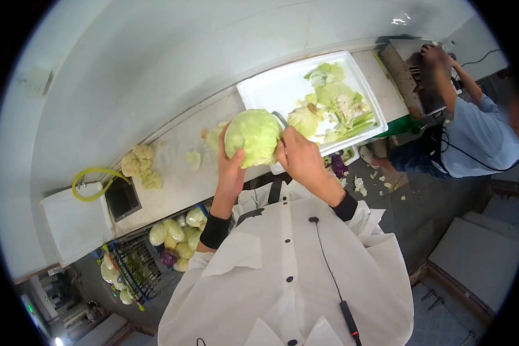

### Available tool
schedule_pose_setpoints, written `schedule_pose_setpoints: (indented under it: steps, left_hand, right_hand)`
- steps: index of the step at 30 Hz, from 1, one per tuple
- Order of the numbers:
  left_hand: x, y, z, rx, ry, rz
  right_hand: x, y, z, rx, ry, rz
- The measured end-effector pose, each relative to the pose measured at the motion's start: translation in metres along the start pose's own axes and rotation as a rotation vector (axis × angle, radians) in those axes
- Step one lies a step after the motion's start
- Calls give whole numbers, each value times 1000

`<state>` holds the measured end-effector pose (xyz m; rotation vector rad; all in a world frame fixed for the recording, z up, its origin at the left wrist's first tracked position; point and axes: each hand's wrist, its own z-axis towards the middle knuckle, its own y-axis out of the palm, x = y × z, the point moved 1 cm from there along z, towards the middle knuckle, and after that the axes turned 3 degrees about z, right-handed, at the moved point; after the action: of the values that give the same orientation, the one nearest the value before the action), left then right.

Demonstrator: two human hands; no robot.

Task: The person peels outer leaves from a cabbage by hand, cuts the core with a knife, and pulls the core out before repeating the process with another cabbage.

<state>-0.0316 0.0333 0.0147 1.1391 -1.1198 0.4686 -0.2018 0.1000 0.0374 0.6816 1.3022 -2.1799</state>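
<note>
A round green cabbage is held up over the counter, near the left corner of a white tray. My left hand is wrapped round its left and lower side. At its right side my right hand is closed on the handle of a curved metal tool, whose end lies beside the cabbage. Loose cabbage leaves and trimmings are spread in the right part of the tray.
Cauliflowers sit on the counter near a sink with a yellow hose. Below are a cart and several cabbages. At right another person works at a metal box. Scraps lie on the floor.
</note>
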Motion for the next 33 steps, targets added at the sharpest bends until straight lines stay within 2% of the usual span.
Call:
schedule_pose_setpoints:
  steps: [7,9,11,13,14,16,17,20,23,25,28,29,30,31,32,33]
  left_hand:
    - [-13,-7,-4,85,-26,138]
    - [-34,-28,-9,176,-74,202]
    - [-45,-39,-18,170,-142,142]
    - [-35,-26,-19,154,-203,63]
    - [-38,-28,-27,120,-228,70]
    - [-37,-39,-24,283,-189,124]
    - [-37,-39,-20,295,-145,70]
    - [-30,-49,-18,263,-138,67]
    - [-30,-58,-16,203,-98,72]
    - [-27,-64,-15,240,-153,-75]
    - [-31,-80,-15,221,-122,-80]
    - [-43,-90,-12,233,-118,-70]
    - [-60,-101,-6,139,-104,-77]
    - [-57,-121,-11,80,-94,-65]
    - [-37,-102,-19,73,-24,14]
    - [-37,-104,-13,145,-130,-218]
  right_hand:
    - [31,39,-26,-116,67,-5]
    - [25,39,-28,-139,191,109]
    - [38,59,-39,-210,274,154]
    - [29,44,-34,-235,191,139]
    - [27,44,-44,-208,223,131]
    - [26,57,-28,-181,129,132]
    - [20,58,-24,-172,136,141]
    - [17,66,-18,-240,92,73]
    - [13,74,-16,-201,11,46]
    - [3,78,-13,-198,-8,11]
    - [1,89,-11,-149,-59,-74]
    - [2,94,-12,-152,-64,-60]
    - [8,97,-10,-189,3,-79]
    - [9,107,-12,-249,64,-67]
    - [10,117,-14,-224,58,-26]
    - [14,123,-19,-261,84,-41]
